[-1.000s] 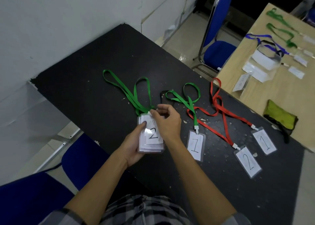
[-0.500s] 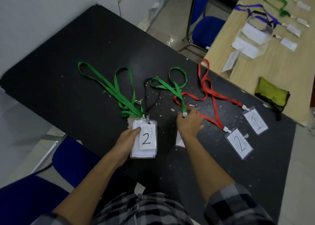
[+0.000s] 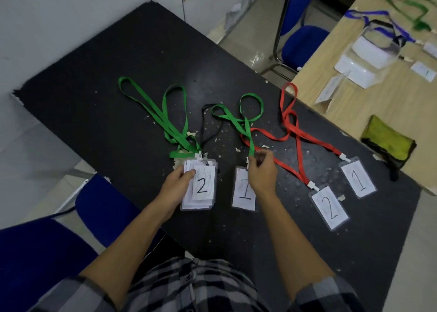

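Observation:
On the black table (image 3: 106,94) my left hand (image 3: 176,185) holds a stack of badge holders (image 3: 201,188) topped by a card marked 2, thumb on top; green lanyards (image 3: 163,113) and a black cord (image 3: 208,124) trail from the stack. My right hand (image 3: 261,172) pinches the clip end of another green lanyard (image 3: 246,122) above a badge marked 1 (image 3: 243,193), which lies flat on the table. To the right lie two badges on red lanyards (image 3: 295,132), one marked 2 (image 3: 329,208), one marked 1 (image 3: 358,180).
A wooden table (image 3: 378,103) at the right carries a green pouch (image 3: 387,143), clear holders with white cards (image 3: 364,56) and blue and green lanyards. Blue chairs stand behind the black table (image 3: 300,42) and at my left (image 3: 35,252). Paint flakes litter the black tabletop.
My right hand left the stack, moved right to the badge marked 1 and took its lanyard clip. My left hand keeps the stack. The camera view shifted.

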The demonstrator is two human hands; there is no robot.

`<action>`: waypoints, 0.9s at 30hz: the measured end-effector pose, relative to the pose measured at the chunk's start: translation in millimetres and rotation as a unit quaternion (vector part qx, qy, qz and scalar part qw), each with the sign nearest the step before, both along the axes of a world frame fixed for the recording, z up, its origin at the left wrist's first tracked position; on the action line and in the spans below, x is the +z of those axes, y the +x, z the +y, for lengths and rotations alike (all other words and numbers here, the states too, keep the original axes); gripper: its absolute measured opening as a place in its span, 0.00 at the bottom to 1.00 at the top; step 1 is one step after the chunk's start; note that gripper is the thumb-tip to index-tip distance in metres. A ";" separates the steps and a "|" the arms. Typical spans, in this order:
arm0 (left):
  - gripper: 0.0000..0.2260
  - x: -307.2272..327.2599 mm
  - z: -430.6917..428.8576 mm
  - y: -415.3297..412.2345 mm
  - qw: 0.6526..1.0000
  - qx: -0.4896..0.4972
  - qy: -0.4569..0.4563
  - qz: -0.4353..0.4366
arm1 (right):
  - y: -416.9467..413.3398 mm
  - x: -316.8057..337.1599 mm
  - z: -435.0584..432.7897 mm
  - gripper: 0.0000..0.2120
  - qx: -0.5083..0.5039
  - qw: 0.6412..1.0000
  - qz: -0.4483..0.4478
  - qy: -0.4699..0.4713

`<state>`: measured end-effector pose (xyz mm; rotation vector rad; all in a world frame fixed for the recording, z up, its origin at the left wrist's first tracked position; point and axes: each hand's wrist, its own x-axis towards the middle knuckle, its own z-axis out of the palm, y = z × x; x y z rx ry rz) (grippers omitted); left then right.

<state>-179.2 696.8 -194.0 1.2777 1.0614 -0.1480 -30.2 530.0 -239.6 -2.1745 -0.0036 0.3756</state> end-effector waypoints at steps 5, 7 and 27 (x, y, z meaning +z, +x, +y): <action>0.07 8.9 -2.8 9.1 0.999 0.014 0.037 -0.012 | -2.8 37.8 -7.0 0.11 -0.002 0.985 0.045 0.169; 0.07 13.6 -5.5 11.1 0.999 0.011 0.052 -0.013 | -5.2 53.3 -3.8 0.11 0.016 0.979 0.047 0.200; 0.14 31.0 -63.5 -1.7 0.995 0.042 -0.074 -0.046 | -55.1 63.7 24.5 0.09 0.049 0.981 0.016 0.186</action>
